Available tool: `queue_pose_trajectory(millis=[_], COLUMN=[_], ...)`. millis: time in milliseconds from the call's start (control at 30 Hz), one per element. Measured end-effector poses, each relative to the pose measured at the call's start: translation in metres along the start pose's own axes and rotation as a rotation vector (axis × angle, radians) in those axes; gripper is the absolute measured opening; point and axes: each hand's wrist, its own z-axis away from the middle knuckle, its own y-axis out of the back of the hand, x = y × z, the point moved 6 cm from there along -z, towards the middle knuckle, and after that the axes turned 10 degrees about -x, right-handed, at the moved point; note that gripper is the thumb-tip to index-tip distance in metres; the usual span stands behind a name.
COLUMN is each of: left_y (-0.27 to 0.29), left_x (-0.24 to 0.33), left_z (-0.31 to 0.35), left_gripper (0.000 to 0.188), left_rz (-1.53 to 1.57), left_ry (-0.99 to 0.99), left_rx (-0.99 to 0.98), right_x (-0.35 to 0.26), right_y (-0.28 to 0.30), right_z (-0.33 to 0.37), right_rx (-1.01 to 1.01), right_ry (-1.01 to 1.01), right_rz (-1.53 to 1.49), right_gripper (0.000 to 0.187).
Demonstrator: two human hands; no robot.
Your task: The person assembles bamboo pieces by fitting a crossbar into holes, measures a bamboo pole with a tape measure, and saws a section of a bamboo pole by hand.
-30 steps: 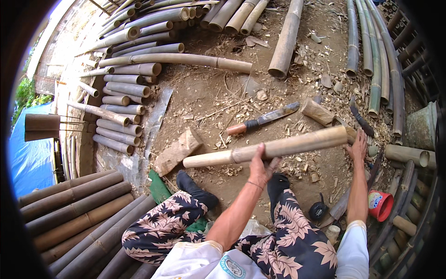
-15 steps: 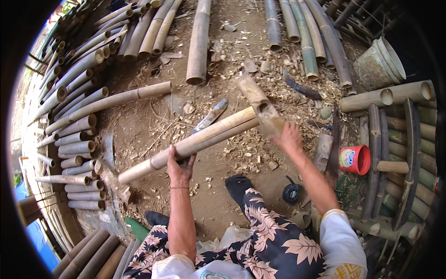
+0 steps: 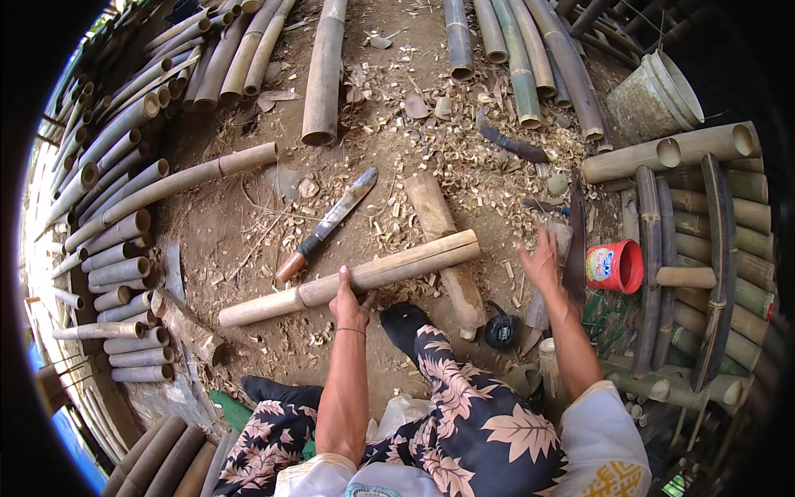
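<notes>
My left hand [image 3: 350, 302] is closed around a length of bamboo [image 3: 397, 272], thumb on top and fingers underneath. The bamboo lies slantwise, its cut right end higher, and a dark split line runs along it near that end. Beneath it a thick wooden block [image 3: 431, 207] lies on the ground; the bamboo hides the block's middle. Off to the right, my right hand [image 3: 542, 258] is empty with its fingers apart, near a short piece of wood [image 3: 538, 311] and a long dark blade [image 3: 575, 248]. A large knife [image 3: 335, 217] with a wooden handle lies beyond the bamboo.
Wood chips and shavings litter the dirt. A curved dark blade [image 3: 509, 142], a red tub [image 3: 614, 266], a round black object [image 3: 501, 331] and a dirty white bucket [image 3: 655, 98] lie around. Bamboo poles [image 3: 321, 83] are stacked left, far and right, beside a bamboo rack [image 3: 648, 273].
My right hand has let go of the wooden block and moved right. The block now lies on the ground under the bamboo, which my left hand still holds. The view has shifted slightly.
</notes>
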Motion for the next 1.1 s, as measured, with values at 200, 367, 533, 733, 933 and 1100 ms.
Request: queue_pose_trajectory(millis=[200,367,533,733,933,1100], left_y=[0.015,-0.001,-0.058,-0.109,-0.090,-0.047], left_x=[-0.006,-0.053,-0.107,-0.107,-0.031,0.001], left_z=[0.007,0.060,0.114,0.171,0.170,0.168], left_gripper=[0.082,0.065,0.051,0.074,0.073,0.058], left_rz=[0.055,-0.474,-1.134,-0.558,-0.280,-0.409], left_ry=[0.062,0.213,-0.177,0.293,0.042,0.047], left_rx=[-0.016,-0.348,-0.945,-1.242,-1.011,-0.933], right_x=[-0.025,0.003,0.057,-0.137,-0.186,-0.240], right_y=[-0.045,-0.115,-0.091,0.013,0.006,-0.008], right_z=[0.078,0.176,0.163,0.147,0.117,0.121], right_rx=[-0.877,-0.481,-0.188,-0.464,-0.771,-0.873], right_ry=[-0.069,0.276,0.168,0.277,0.506,0.607], right_rz=[0.428,0.337,-0.369,-0.809,-0.791,-0.377], right_gripper=[0.095,0.101,0.099,0.104,0.100,0.083])
